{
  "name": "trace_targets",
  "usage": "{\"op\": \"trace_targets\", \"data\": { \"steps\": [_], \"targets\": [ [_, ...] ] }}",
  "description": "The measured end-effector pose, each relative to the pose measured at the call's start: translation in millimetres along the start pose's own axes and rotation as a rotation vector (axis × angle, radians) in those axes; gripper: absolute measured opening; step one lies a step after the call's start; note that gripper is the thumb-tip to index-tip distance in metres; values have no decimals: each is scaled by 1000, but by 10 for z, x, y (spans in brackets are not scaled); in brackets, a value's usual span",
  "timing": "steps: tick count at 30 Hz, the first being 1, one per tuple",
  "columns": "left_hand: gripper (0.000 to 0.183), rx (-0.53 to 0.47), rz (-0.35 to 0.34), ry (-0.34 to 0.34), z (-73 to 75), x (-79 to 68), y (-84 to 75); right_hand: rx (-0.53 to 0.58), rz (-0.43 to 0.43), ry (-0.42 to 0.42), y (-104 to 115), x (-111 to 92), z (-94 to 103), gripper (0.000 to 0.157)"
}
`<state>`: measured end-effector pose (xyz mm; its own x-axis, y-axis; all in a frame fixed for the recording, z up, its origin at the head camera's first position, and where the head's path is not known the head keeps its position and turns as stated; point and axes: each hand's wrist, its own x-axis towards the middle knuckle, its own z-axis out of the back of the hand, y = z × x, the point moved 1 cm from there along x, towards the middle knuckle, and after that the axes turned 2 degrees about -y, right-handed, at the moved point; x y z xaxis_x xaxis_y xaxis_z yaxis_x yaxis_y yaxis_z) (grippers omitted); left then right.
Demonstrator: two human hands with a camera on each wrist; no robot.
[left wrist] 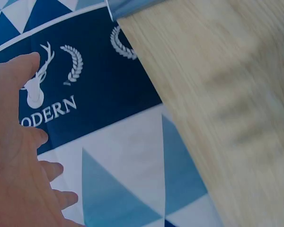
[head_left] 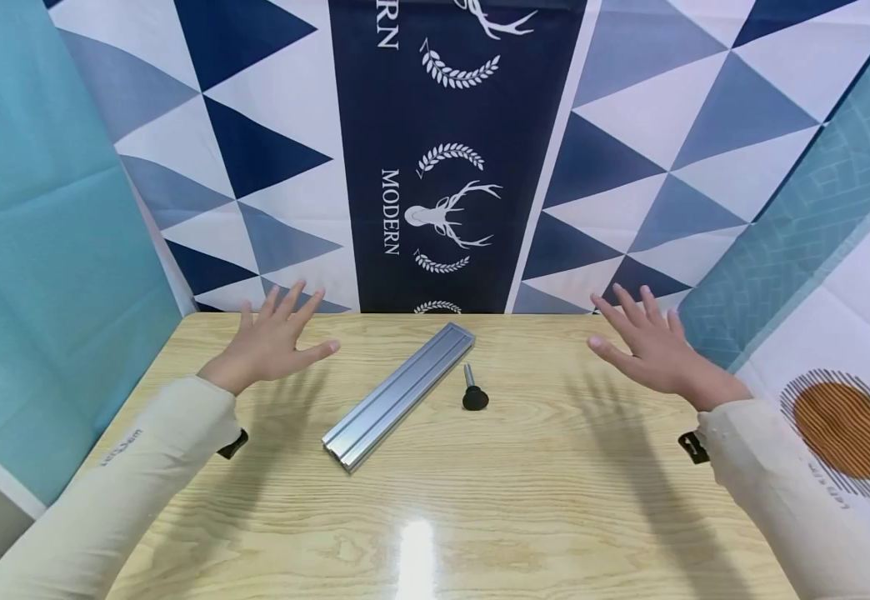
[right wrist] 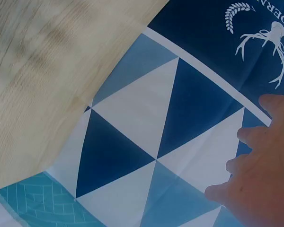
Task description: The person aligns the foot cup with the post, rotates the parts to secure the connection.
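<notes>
My left hand (head_left: 270, 343) hovers over the left part of the table with its fingers spread, holding nothing. Over on the right, my right hand (head_left: 648, 350) is likewise spread and raised above the wood, its shadow falling below it. Between them a silver grooved aluminium profile (head_left: 401, 396) lies slantwise on the table, nearer the left hand. Just right of its far end lies a black-headed knob screw (head_left: 475, 397) with a metal shank pointing away from me. In the left wrist view the left palm and fingers (left wrist: 19, 142) show at the edge.
The light wood table (head_left: 525, 500) ends against a patterned cloth (head_left: 442, 167) with triangles and a stag's head. A teal cloth (head_left: 52, 250) hangs along the left side, and another cloth (head_left: 817, 333) closes off the right. A bright reflection lies on the near tabletop.
</notes>
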<state>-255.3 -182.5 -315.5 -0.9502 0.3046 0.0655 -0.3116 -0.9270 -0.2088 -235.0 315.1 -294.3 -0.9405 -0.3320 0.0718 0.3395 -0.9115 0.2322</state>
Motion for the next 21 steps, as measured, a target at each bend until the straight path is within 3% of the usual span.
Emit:
{"op": "trace_targets", "data": {
  "steps": [10, 15, 18, 21],
  "targets": [
    [94, -182, -59, 14, -318, 171, -299, 93, 53, -41, 136, 98, -149, 70],
    [100, -381, -100, 50, -551, 274, -484, 143, 77, -40, 200, 145, -243, 69],
    [101, -509, -75, 109, -706, 320, -564, 181, 86, -35, 245, 168, -321, 68],
    [101, -614, 1, 173, -850, 343, -628, 224, 92, -23, 290, 195, -424, 68]
  ]
}}
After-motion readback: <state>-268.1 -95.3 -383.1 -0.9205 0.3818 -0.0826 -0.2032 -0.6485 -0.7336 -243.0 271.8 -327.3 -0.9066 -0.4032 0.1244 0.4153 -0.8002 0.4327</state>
